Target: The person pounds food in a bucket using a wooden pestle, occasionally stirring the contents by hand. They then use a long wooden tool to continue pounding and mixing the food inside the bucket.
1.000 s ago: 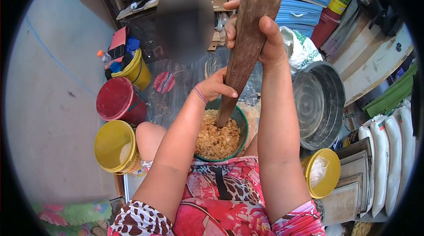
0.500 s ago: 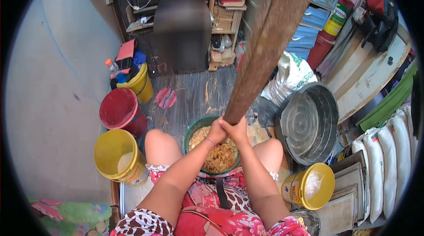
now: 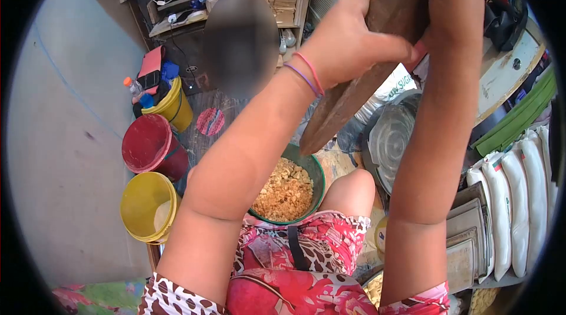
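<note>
A thick brown wooden beam (image 3: 348,106) is raised in front of me, tilted, with its lower end above the far edge of a green basin (image 3: 322,180). My left hand (image 3: 356,41), with a pink and a purple band on its wrist, is wrapped round the beam from the left. Higher on the right side, my right hand (image 3: 451,2) grips the same beam; its fingers are partly hidden. Between my legs, the basin holds pale yellow and brown crumbs (image 3: 289,192), partly covered by my left forearm.
On the left stand a yellow bucket (image 3: 138,209), a red bucket (image 3: 141,144) and another yellow bucket (image 3: 183,109) topped with bottles and a phone. To the right are a large dark tub (image 3: 372,156), stacked trays (image 3: 460,244) and several white sacks (image 3: 519,182).
Both hands have risen from low over the basin to high in front of me, lifting the beam. Its lower end has come up out of the basin, and the hands are now farther apart.
</note>
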The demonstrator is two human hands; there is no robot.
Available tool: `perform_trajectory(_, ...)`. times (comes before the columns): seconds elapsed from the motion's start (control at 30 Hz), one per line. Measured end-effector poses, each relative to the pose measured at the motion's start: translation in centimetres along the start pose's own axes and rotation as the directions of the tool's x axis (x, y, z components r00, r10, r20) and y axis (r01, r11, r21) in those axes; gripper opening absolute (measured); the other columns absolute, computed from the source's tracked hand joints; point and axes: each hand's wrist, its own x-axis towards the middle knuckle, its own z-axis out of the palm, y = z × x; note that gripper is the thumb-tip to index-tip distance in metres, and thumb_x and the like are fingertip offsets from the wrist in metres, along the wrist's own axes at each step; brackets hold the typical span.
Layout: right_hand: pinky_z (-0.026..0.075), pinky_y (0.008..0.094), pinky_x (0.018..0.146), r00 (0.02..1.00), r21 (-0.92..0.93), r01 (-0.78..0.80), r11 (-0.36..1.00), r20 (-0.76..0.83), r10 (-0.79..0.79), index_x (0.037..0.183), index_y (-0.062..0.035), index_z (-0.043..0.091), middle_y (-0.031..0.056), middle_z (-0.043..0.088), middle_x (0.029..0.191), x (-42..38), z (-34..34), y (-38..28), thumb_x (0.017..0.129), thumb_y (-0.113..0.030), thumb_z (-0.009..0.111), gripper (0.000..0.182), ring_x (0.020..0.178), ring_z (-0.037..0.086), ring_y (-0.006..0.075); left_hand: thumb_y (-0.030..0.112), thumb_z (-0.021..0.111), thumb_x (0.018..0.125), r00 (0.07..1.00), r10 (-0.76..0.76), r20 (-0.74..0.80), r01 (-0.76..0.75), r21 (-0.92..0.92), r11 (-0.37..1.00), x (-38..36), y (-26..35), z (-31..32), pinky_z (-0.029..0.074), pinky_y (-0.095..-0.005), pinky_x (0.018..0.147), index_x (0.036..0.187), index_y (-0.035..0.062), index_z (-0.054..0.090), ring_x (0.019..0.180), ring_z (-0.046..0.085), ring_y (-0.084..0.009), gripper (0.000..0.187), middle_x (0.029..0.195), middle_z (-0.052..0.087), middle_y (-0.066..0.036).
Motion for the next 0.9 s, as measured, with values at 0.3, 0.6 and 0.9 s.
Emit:
perform_trajectory(0.3, 0.048, 0.0327, 0.075, 0.852, 0.173, -0.52, 0.837, 0.035, 0.522, 0.096, 0.0007, 0.06, 0.0083, 0.063, 0.088, -33.1, 5.8, 26.5, 0.064, -0.021, 0.077, 0.042, 0.081, 0.06, 0.0191, 0.003, 0.069, 0.068, 0.891, -0.425, -0.157, 0.447, 0.14, 0.884, -22.4, -30.3, -0.3, 0.044, -0.0321, 0.09, 0.117, 0.003, 0.053, 0.1, 0.056, -0.0161, 0.051, 0.106, 0.062, -0.008)
perform_trajectory(0.6, 0.046, 0.0299, 0.079, 0.959, 0.076, -0.169, 0.983, -0.216, 0.181, 0.135, -0.0008, 0.018, 0.0101, 0.052, 0.098, -25.3, 1.2, 20.4, 0.07, -0.015, 0.075, 0.088, 0.086, 0.056, 0.0177, 0.015, 0.078, 0.062, 0.884, -0.464, -0.058, 0.467, 0.177, 0.866, -20.1, -28.0, 1.0, 0.045, -0.0316, 0.086, 0.111, 0.0043, 0.056, 0.096, 0.058, -0.0189, 0.055, 0.101, 0.062, -0.008)
perform_trajectory(0.9, 0.044, 0.0278, 0.072, 0.895, -0.008, 0.377, 0.926, -0.254, -0.366, 0.109, 0.001, 0.053, 0.0089, 0.058, 0.094, 0.0, -0.3, 0.3, 0.075, -0.032, 0.068, 0.05, 0.08, 0.056, 0.0154, 0.021, 0.079, 0.059, 0.996, 0.076, 0.036, -0.084, 0.354, 0.931, -1.5, -2.0, 2.0, 0.048, -0.0311, 0.078, 0.115, -0.0011, 0.051, 0.087, 0.058, -0.0153, 0.066, 0.099, 0.062, -0.009)
